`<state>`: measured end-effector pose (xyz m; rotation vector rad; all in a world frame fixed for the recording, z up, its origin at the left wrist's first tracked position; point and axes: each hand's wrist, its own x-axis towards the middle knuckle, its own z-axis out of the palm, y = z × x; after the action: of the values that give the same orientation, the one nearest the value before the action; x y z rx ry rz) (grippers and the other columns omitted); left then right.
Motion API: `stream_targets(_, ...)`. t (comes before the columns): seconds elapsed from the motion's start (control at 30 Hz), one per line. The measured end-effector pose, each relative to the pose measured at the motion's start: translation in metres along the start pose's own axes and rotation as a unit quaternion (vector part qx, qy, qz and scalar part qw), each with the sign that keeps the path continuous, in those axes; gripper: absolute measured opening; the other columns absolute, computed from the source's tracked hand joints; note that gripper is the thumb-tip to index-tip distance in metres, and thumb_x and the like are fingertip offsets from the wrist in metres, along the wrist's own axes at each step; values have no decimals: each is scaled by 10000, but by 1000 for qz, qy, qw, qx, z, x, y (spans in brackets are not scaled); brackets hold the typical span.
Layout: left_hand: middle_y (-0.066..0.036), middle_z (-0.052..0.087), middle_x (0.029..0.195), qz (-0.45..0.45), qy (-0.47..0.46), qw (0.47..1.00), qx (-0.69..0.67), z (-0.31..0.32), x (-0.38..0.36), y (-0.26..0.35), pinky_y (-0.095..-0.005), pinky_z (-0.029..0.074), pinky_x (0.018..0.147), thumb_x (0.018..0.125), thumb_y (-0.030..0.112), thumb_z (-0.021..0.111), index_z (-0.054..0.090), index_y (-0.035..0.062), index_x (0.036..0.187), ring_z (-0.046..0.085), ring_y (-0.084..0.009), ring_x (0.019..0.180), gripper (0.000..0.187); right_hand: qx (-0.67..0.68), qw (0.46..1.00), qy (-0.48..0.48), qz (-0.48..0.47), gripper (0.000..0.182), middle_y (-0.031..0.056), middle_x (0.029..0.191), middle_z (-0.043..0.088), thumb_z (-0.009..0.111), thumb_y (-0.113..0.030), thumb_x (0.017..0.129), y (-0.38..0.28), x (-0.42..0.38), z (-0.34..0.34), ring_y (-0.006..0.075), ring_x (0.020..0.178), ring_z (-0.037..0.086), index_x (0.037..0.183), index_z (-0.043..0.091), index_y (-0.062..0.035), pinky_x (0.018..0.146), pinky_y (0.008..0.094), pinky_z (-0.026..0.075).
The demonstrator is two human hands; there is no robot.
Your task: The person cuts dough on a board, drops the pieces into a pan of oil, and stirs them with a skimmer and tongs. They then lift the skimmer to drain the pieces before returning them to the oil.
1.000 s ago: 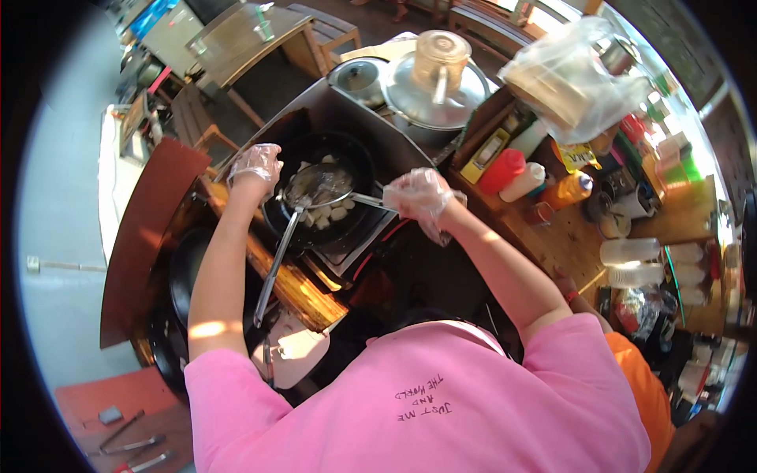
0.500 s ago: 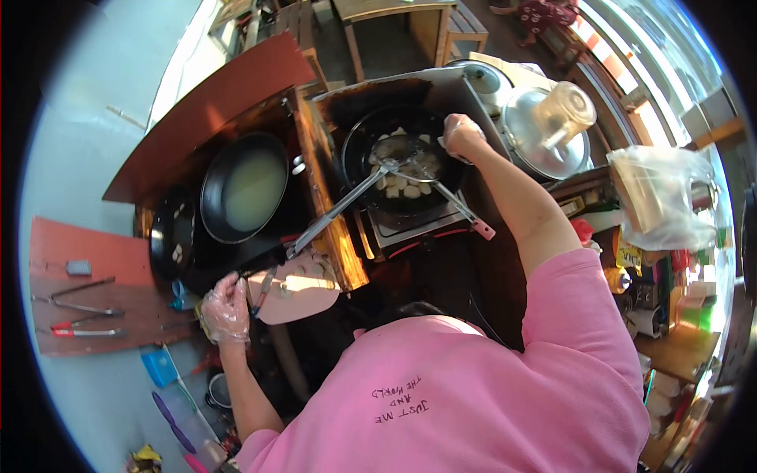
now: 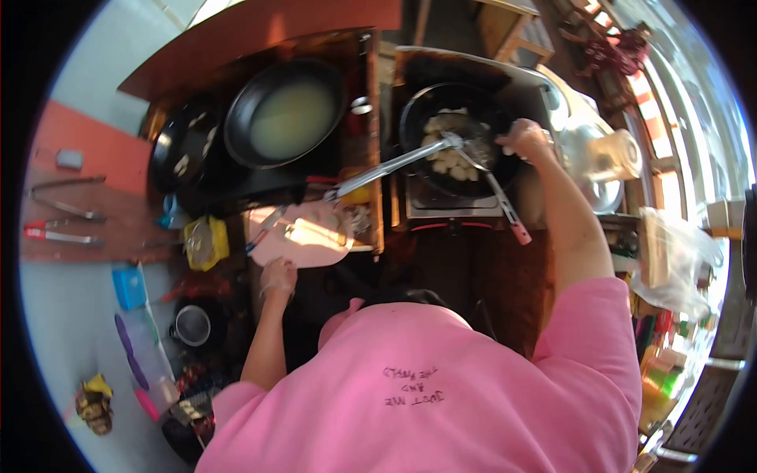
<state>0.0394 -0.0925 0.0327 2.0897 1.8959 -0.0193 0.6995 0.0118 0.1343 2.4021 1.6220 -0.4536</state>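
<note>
Two gloved hands, one wok, two utensils

Left hand [image 3: 279, 277]: gloved, drawn narrow, fingertips at the near edge of the pink board [image 3: 315, 251]. Whether it grips the edge, cannot tell. A slim tool [image 3: 263, 230] lies at the board's left side.

Right hand [image 3: 527, 142]: gloved, fingers partly curled, just beside the right side of the wok [image 3: 412, 126]. Any hold on it, cannot tell.

Wok: on the stove [image 3: 445, 208], directly over the heat, presumably for cooking. Contents: pale food pieces [image 3: 451, 165], gathered mostly towards the near side.

Long tool [image 3: 386, 168]: metal, unheld; one end over the wok, shaft slanting across the divider [image 3: 377, 130], which seems to prop it clear of the food.

Pink-tipped utensil [image 3: 503, 202]: unheld, head in the wok, handle pointing out over the near rim, likely within easy reach and away from the heat.

Pan [image 3: 235, 122]: left of the divider, pale liquid [image 3: 292, 122] inside.
</note>
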Motion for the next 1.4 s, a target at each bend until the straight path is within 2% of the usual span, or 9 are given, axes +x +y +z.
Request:
stream_targets(0.33,-170,598,1280,-64,49,996,-32,61,71,17,-446,531,903,870,316,644,508,165,1381,609,-335,1115,550,247,940,-132,195,442,104,769,720,586,-471,937,61,82,48,237,653,719,809,741,-78,598,327,578)
stream_targets(0.4,-157,558,1345,-9,164,981,104,82,86,14,-438,533,908,890,323,614,484,196,1421,586,-329,1163,561,-385,885,-104,-240,385,114,799,723,635,-446,894,30,41,7,276,776,725,794,738,-88,653,364,576)
stream_targets(0.43,-153,563,1346,34,192,971,139,110,100,-4,-431,541,889,893,296,588,484,188,1429,592,-329,1148,557,-320,907,-46,-270,368,110,820,726,657,-442,866,62,62,35,289,817,718,792,741,-91,679,379,573)
stream_targets(0.73,-150,662,1050,115,-13,993,0,91,134,-9,-397,542,823,848,134,576,638,44,1114,646,-310,1000,287,-394,892,-141,-172,209,69,851,737,686,-311,812,33,38,17,250,797,715,836,771,-121,658,366,557)
stream_targets(0.83,-76,647,990,264,357,893,76,166,149,-53,-321,529,779,940,151,529,624,76,1030,648,-228,880,151,-383,890,-103,-225,245,33,798,728,696,-367,803,15,39,22,227,743,714,832,772,-136,625,350,549)
stream_targets(0.93,-92,657,950,132,108,953,-250,150,155,-45,-342,521,803,899,132,558,616,72,1000,652,-232,900,132,128,989,-8,70,231,104,628,654,692,-288,819,15,19,26,188,527,651,766,721,-65,528,336,552)
stream_targets(1.0,-128,674,917,153,90,977,117,61,122,3,-377,522,815,875,116,555,609,62,976,664,-272,921,128,362,932,-24,-16,247,74,740,709,678,-314,817,97,70,101,198,650,695,747,732,-83,551,338,548)
stream_targets(1.27,-198,696,939,32,52,998,-3,69,123,-18,-417,540,782,836,97,599,601,43,966,688,-314,958,141,166,967,60,-186,167,37,652,639,678,-289,898,64,47,75,158,439,573,854,691,-129,377,288,484)
stream_targets(1.4,-137,682,830,-30,111,990,-82,82,125,-31,-358,562,723,841,105,645,607,29,976,690,-259,860,160,100,995,0,-21,294,57,594,657,652,-277,881,57,57,67,174,525,656,680,702,-69,478,338,514)
